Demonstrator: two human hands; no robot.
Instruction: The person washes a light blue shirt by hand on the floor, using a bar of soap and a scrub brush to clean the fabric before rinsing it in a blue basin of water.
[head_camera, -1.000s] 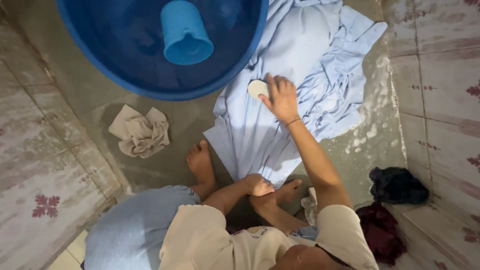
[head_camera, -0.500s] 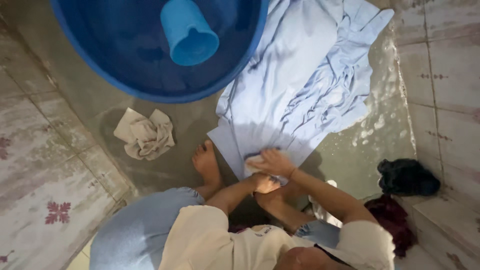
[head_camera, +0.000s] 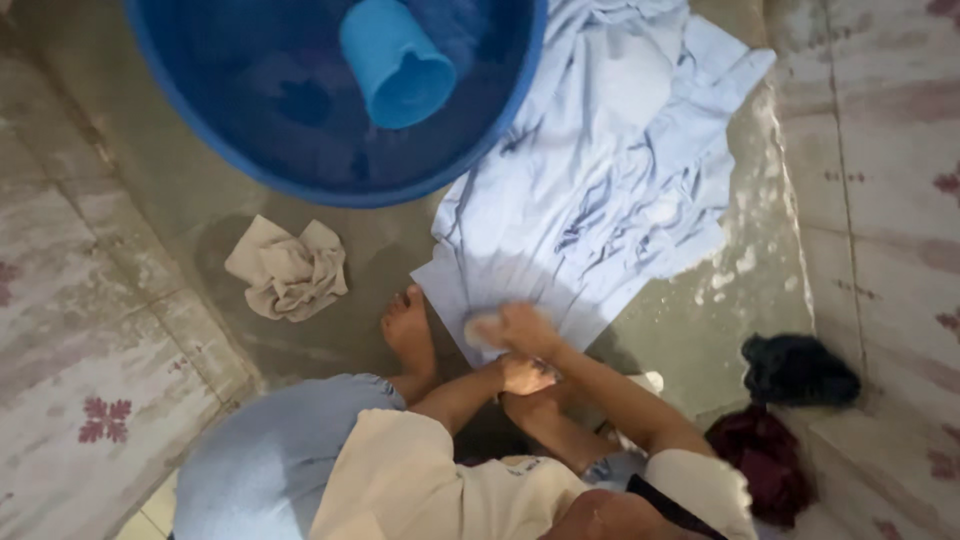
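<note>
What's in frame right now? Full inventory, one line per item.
large round blue plastic tub: 1, dark blue, top left on the floor
light blue plastic scoop cup: 1, light blue, inside the tub
pale blue wet garment: 1, spread flat on the floor, centre to top right
crumpled beige cloth: 1, beige, floor left of the garment
dark bundled cloth: 1, near black, right by the tiled wall
maroon cloth: 1, dark red, lower right
small pale soap bar: 1, whitish, blurred, on the garment's near edge under the right hand
left foot: 1, bare, beside the garment
left hand: 1, pressing the garment's near edge
right hand: 1, holding the soap
</note>
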